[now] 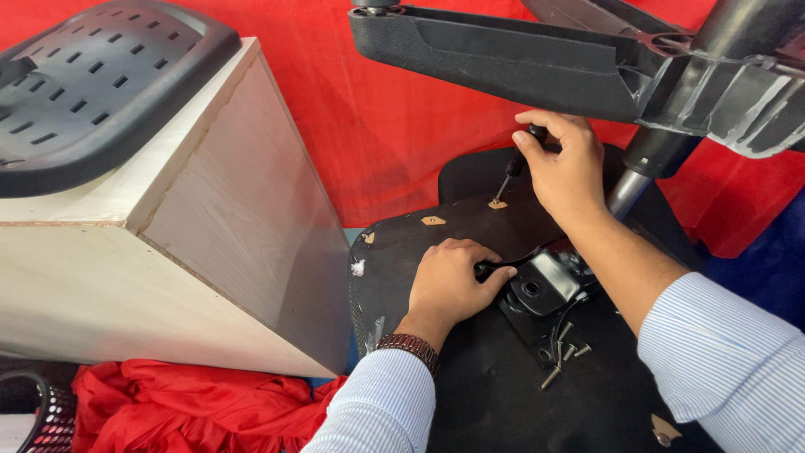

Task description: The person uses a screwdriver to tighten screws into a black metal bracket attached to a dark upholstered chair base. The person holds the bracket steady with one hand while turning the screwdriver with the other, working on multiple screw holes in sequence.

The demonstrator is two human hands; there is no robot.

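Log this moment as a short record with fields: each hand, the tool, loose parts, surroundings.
right hand: right hand grips a screwdriver by its dark handle
tool tip: on a tan patch near the far edge of the black seat underside
left hand: left hand rests on the seat underside, fingers on a black lever
loose parts: screws lying beside the metal mechanism plate
overhead: black chair base
left side: wooden box with a perforated black panel on top
backdrop: red cloth
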